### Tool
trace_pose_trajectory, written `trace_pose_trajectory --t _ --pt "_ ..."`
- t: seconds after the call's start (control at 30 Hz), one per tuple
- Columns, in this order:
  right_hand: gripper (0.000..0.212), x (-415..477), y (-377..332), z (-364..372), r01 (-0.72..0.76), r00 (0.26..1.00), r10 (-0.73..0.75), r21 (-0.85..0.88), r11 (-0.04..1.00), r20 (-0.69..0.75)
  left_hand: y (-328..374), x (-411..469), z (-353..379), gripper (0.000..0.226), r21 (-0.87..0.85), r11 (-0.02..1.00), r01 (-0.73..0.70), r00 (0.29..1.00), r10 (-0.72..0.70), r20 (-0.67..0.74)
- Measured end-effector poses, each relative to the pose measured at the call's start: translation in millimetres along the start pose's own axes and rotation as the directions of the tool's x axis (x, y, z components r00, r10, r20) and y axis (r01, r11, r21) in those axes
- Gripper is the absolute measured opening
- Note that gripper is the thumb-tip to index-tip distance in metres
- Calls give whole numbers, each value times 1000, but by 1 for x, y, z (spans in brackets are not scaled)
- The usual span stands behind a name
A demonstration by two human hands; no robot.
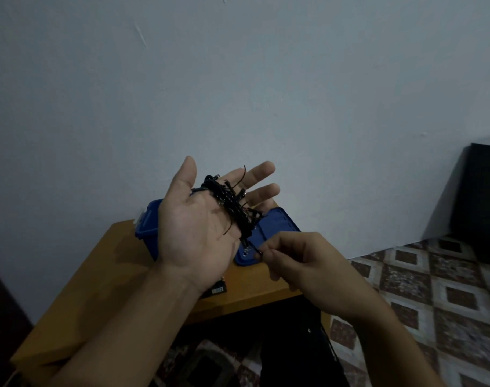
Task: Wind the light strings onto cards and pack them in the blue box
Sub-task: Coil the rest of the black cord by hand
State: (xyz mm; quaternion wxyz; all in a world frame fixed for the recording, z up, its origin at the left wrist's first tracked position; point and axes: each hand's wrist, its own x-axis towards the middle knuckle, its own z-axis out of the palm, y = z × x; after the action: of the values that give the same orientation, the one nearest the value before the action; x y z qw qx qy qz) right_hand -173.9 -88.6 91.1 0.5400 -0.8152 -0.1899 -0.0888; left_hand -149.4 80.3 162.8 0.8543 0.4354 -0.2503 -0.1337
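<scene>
Head view: the left hand (199,227) is spread flat, palm up, with the light string (232,208) coiled slantwise across the base of its fingers. The right hand (302,258), just below and to the right of it, pinches the string's loose end. The blue box (147,227) lies beyond the left hand, mostly hidden; no card shows

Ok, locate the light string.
Head view, centre: the light string is wound around the fingers of the left hand, its end pinched by the right hand.
</scene>
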Motion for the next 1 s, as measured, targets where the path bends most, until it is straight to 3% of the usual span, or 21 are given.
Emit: trace_pose_trajectory --t 0.2,0.53,0.77,0.83,1.0 --pt "18 -1 -1 -1 61 997 -56 90 994 -50 -2 -1 0 79 22 999 -24 998 25 -50" --pt "26 -2 -3 0 58 997 -53 96 994 -58 -7 2 1 74 113 992 -50 994 61 -95" --pt "34 -2 -5 -3 88 992 -65 231 969 -106 -12 2 0 87 191 980 -47 995 63 -75" --pt "42 -2 -5 -3 95 988 -59 266 959 -140 -14 4 -2 97 247 969 -29 996 50 -78" --pt "45 -2 -5 -3 102 974 -35 295 950 -225 -17 7 -4 95 476 874 95 992 -44 -116"
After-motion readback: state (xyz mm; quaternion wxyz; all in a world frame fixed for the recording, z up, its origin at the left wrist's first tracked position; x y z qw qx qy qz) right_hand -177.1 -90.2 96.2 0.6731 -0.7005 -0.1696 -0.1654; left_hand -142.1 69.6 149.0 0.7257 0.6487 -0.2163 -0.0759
